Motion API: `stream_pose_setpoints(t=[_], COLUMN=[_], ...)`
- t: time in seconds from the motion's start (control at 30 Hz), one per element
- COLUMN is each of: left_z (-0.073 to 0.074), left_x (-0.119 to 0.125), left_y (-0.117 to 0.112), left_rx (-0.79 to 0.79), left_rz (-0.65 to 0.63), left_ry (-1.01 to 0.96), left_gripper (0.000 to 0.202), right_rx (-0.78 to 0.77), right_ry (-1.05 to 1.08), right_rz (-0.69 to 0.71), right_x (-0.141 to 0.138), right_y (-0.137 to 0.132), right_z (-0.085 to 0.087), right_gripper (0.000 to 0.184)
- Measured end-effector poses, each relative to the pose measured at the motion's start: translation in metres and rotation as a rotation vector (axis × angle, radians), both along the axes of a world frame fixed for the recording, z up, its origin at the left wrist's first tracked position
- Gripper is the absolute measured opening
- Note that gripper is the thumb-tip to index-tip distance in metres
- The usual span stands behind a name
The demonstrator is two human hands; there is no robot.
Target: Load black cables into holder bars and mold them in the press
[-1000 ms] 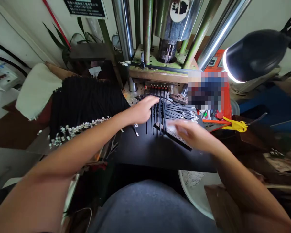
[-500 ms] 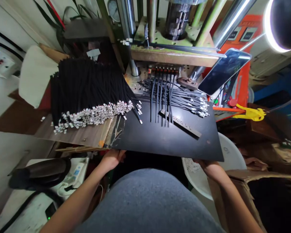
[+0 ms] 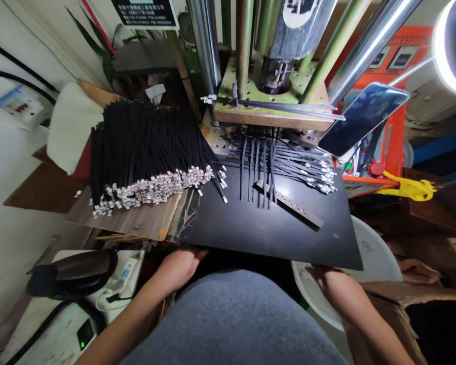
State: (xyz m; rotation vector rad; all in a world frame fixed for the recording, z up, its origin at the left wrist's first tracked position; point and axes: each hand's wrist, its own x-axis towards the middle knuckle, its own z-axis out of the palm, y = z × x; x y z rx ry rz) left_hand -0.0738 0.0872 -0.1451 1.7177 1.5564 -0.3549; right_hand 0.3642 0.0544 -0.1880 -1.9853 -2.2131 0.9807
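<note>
Cluttered workshop bench, seen down past a grey cloth shirt front (image 3: 231, 319). Nearest, the left hand (image 3: 178, 271) and the right hand (image 3: 332, 289) at the near edge of a flat matte-black board (image 3: 228, 228), fingers out of sight beneath it, whether gripping or not impossible to tell. Just past the right hand, a round white plastic tub (image 3: 367, 238) with a moulded "10" on its rim. On the board, black plastic strips with silver metal ends (image 3: 258, 170), fanned out, and a slotted steel bar (image 3: 291, 205) lying diagonally, some strips across its end. To the left, on a woodgrain panel (image 3: 137, 218), a dense stack of the same strips (image 3: 148, 152), silver ends heaped toward the board. Beyond, a green-painted press plate (image 3: 269, 76) between polished steel columns, then a smartphone (image 3: 363, 119) propped at a tilt, screen dark. Further right, an orange control box (image 3: 395, 56) with two small display windows, unreadable. Top edge: a black sign (image 3: 142, 7), its writing too small to read. Compared with a second ago, both hands off the strips and back at the board's edge.
</note>
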Motion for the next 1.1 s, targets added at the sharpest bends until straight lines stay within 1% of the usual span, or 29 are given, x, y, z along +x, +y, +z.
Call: stream_pose_setpoints(t=[0.03, 0.07, 0.1, 0.13, 0.17, 0.2, 0.23, 0.27, 0.33, 0.4, 0.43, 0.5, 0.57, 0.63, 0.7, 0.73, 0.83, 0.87, 0.9, 0.93, 0.97, 1.0, 1.07, 1.1], left_z=[0.016, 0.032, 0.047, 0.058, 0.067, 0.071, 0.071, 0.068, 0.057, 0.046, 0.043, 0.042, 0.048, 0.057, 0.064, 0.067, 0.069, 0.068, 0.067, 0.066, 0.064, 0.064, 0.065, 0.068], left_x=[0.004, 0.008, 0.013, 0.018, 0.024, 0.031, 0.037, 0.043, 0.048, 0.044, 0.039, 0.025, 0.013, 0.008, 0.009, 0.010, 0.007, 0.000, -0.009, -0.022, -0.039, -0.058, -0.099, -0.120], left_y=[0.002, 0.006, 0.014, 0.025, 0.039, 0.054, 0.071, 0.086, 0.110, 0.119, 0.116, 0.103, 0.085, 0.072, 0.065, 0.063, 0.058, 0.054, 0.048, 0.039, 0.027, 0.014, -0.015, -0.029], left_rx=[-0.021, -0.009, 0.046, 0.149, 0.280, 0.414, 0.534, 0.631, 0.760, 0.832, 0.853, 0.868, 0.842, 0.814, 0.827, 0.846, 0.886, 0.878, 0.861, 0.845, 0.832, 0.824, 0.844, 0.878], left_rz=[-0.048, -0.110, -0.185, -0.254, -0.310, -0.353, -0.384, -0.409, -0.440, -0.455, -0.452, -0.404, -0.300, -0.190, -0.130, -0.119, -0.108, -0.108, -0.104, -0.093, -0.070, -0.034, 0.082, 0.167], left_ry=[-0.052, -0.129, -0.217, -0.290, -0.316, -0.295, -0.242, -0.178, -0.081, -0.080, -0.118, -0.248, -0.392, -0.472, -0.476, -0.459, -0.343, -0.296, -0.252, -0.213, -0.176, -0.138, -0.055, 0.003], left_gripper=[0.046, 0.041, 0.036, 0.034, 0.037, 0.045, 0.052, 0.054, 0.048, 0.041, 0.040, 0.037, 0.028, 0.020, 0.015, 0.016, 0.027, 0.032, 0.036, 0.037, 0.036, 0.034, 0.032, 0.033], right_rx=[-0.066, -0.092, -0.054, 0.057, 0.219, 0.393, 0.541, 0.637, 0.709, 0.704, 0.695, 0.671, 0.603, 0.503, 0.451, 0.450, 0.428, 0.393, 0.355, 0.320, 0.295, 0.279, 0.259, 0.256], right_ry=[0.044, 0.118, 0.201, 0.267, 0.286, 0.253, 0.190, 0.121, 0.043, 0.075, 0.121, 0.217, 0.294, 0.337, 0.320, 0.285, 0.130, 0.096, 0.076, 0.071, 0.075, 0.082, 0.094, 0.084], right_rz=[0.043, 0.075, 0.084, 0.069, 0.034, 0.001, -0.008, 0.011, 0.073, 0.134, 0.168, 0.242, 0.336, 0.427, 0.462, 0.450, 0.357, 0.342, 0.337, 0.342, 0.353, 0.370, 0.412, 0.430], right_x=[-0.005, -0.010, -0.016, -0.021, -0.027, -0.034, -0.041, -0.047, -0.057, -0.060, -0.060, -0.060, -0.070, -0.095, -0.135, -0.159, -0.227, -0.243, -0.253, -0.256, -0.253, -0.242, -0.204, -0.180], right_y=[0.000, 0.005, 0.014, 0.028, 0.045, 0.064, 0.084, 0.102, 0.127, 0.134, 0.131, 0.121, 0.114, 0.123, 0.148, 0.165, 0.217, 0.230, 0.238, 0.243, 0.244, 0.241, 0.227, 0.217], right_z=[0.017, 0.036, 0.053, 0.067, 0.077, 0.082, 0.083, 0.079, 0.065, 0.052, 0.049, 0.052, 0.062, 0.075, 0.085, 0.089, 0.093, 0.095, 0.097, 0.100, 0.104, 0.108, 0.118, 0.122], right_gripper=[0.036, 0.035, 0.033, 0.030, 0.029, 0.028, 0.029, 0.030, 0.028, 0.023, 0.022, 0.021, 0.021, 0.018, 0.012, 0.017, 0.051, 0.057, 0.057, 0.054, 0.049, 0.045, 0.044, 0.046])
